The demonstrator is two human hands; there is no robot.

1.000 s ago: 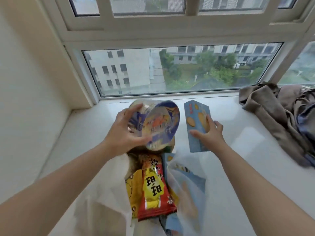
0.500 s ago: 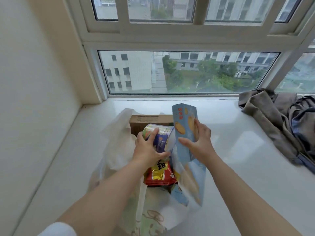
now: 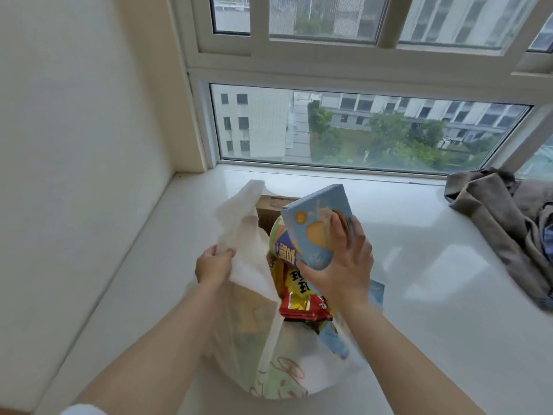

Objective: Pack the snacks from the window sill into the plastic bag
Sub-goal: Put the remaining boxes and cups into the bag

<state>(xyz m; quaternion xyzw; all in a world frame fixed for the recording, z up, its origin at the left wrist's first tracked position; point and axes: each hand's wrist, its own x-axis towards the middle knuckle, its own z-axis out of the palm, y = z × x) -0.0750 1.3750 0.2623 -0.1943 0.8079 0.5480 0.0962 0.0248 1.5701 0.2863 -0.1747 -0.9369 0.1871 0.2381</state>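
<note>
We see the left hand (image 3: 214, 266) pinching the plastic bag (image 3: 239, 235) edge, holding its mouth apart on the window sill (image 3: 419, 250). Right hand (image 3: 344, 265) grips a blue cookie box (image 3: 314, 229) just above the bag mouth. Red-yellow snack pack (image 3: 302, 298) and round tub (image 3: 282, 245) sit inside the bag. Brown clothes (image 3: 502, 226) well right of the bag.

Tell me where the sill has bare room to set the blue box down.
Bare sill lies between the plastic bag and the heaped clothes, also between bag and left wall. The bag mouth is crowded: the right hand holds the blue box over it.
</note>
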